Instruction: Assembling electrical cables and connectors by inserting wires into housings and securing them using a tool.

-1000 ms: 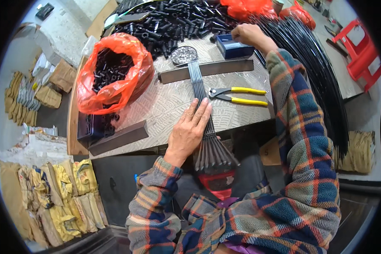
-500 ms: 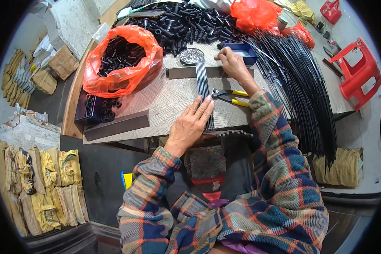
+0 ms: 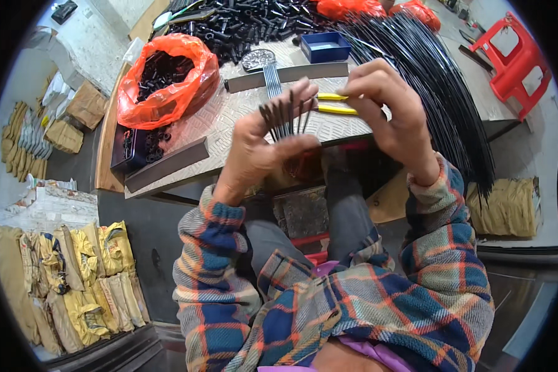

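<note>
My left hand is wrapped round the near part of several thin black rods, its thumb in front. Their near ends stick up and fan apart above the palm, while their far stretch crosses a grey metal bar to a round, silvery-topped piece. My right hand is raised just right of the rod ends, thumb and fingertips pinched. Whatever is between those fingertips is too small to make out. Yellow-handled pliers lie on the table behind the hands, partly covered by them.
A red plastic bag of black parts stands at left, beside another bar. A heap of black tubular parts covers the back. Behind my right hand sits a blue box. Long black rods overhang the table's right edge near a red stool.
My left hand has gone from lying flat on the rods to gripping them, lifting their near ends. My right hand has come back from the blue box toward me. The view has shifted.
</note>
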{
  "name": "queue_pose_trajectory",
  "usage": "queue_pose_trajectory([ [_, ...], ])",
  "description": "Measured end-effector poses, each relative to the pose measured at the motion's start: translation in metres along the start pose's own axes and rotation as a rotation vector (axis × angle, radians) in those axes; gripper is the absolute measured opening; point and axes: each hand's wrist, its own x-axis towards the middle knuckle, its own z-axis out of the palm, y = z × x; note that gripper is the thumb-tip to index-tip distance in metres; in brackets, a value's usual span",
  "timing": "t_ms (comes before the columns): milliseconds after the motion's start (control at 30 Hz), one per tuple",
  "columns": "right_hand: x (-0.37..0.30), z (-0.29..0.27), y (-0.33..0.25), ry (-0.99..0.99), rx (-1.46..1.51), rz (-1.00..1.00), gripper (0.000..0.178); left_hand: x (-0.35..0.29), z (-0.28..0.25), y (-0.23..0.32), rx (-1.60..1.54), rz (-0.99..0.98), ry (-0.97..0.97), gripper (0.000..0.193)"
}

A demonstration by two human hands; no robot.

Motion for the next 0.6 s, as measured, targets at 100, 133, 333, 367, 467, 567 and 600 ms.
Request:
queue_pose_trajectory([
  [100, 0.000, 0.003, -0.010, 0.128, -0.035, -0.112, 0.021, 0.010, 0.009, 0.022, 0.031, 0.010, 0.033, 0.038],
  [133, -0.002, 0.003, -0.008, 0.145, -0.107, -0.120, 0.028, 0.011, 0.010, 0.027, 0.123, 0.028, 0.027, 0.035],
  [333, -0.003, 0.018, -0.011, 0.185, -0.044, -0.016, 0.034, 0.003, 0.010, 0.036, 0.166, -0.034, 0.087, 0.028],
  [367, -0.004, 0.019, -0.011, 0.185, 0.086, 0.026, 0.032, 0.003, 0.010, 0.036, 0.169, -0.024, 0.084, 0.028],
  [467, -0.008, 0.021, -0.014, 0.209, 0.143, 0.068, 0.029, 0.005, 0.013, 0.037, 0.242, -0.008, 0.089, 0.026],
  [567, -0.007, 0.022, -0.014, 0.245, 0.130, 0.046, 0.031, 0.006, 0.014, 0.038, 0.257, -0.014, 0.096, 0.025],
  [600, -0.006, 0.023, -0.014, 0.251, 0.132, 0.058, 0.031, 0.006, 0.012, 0.039, 0.276, -0.022, 0.083, 0.025],
])
